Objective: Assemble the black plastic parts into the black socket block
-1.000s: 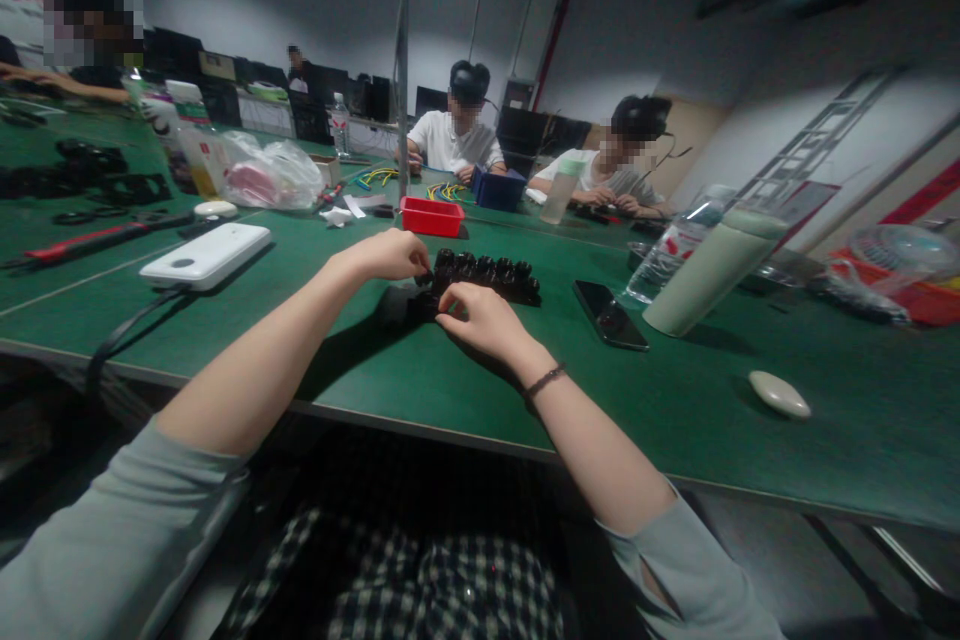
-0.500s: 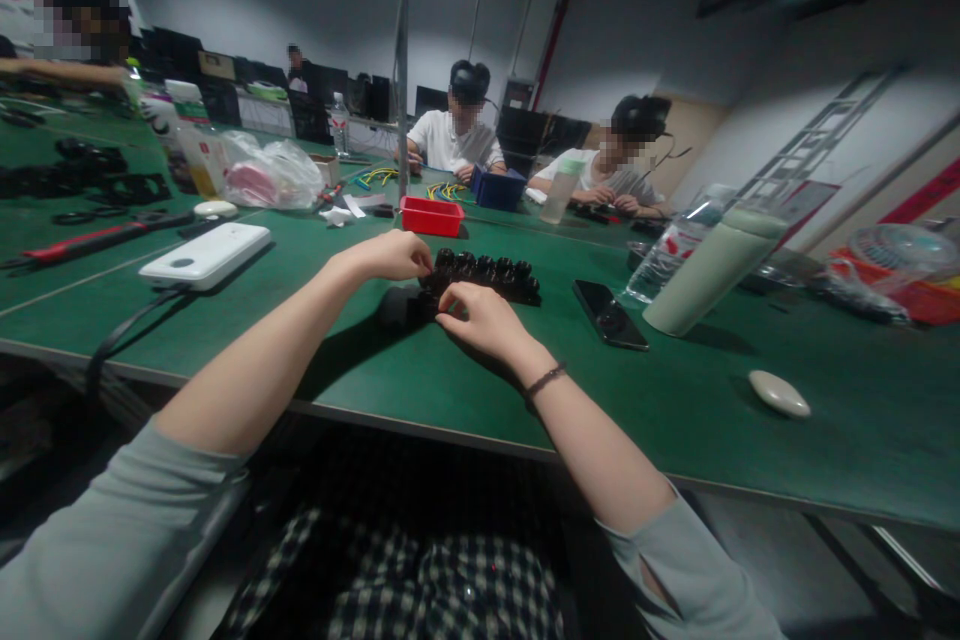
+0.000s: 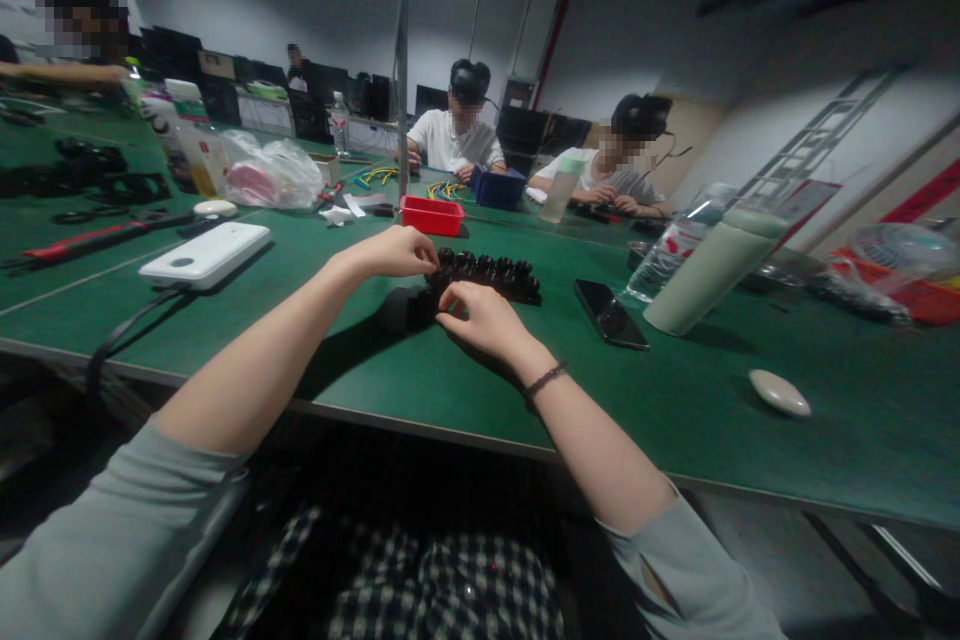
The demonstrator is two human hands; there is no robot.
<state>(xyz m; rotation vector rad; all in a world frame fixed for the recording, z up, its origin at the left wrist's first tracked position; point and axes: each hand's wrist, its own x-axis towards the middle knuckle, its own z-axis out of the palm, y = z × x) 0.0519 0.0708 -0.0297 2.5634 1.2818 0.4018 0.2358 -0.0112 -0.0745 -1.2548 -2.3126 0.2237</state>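
On the green table in front of me lies a black part with a row of round knobs (image 3: 491,270). My left hand (image 3: 405,252) is at its left end, with the fingers pinched down onto the black part. Closer to me, my right hand (image 3: 480,315) has thumb and forefinger curled together at the near left side of the same part. Both hands' fingertips meet dark material, and whatever small piece they may pinch is hidden. A dark shadow falls on the table left of the part.
Behind the hands stands a red bin (image 3: 433,216), with a blue bin (image 3: 498,188) beyond. At right are a phone (image 3: 609,313), a green flask (image 3: 712,270) and a white oval object (image 3: 779,393). A white power bank (image 3: 206,255) with a cable lies left. Co-workers sit across the table.
My left hand has shifted very slightly to the right along the black part. The right hand has stayed in place.
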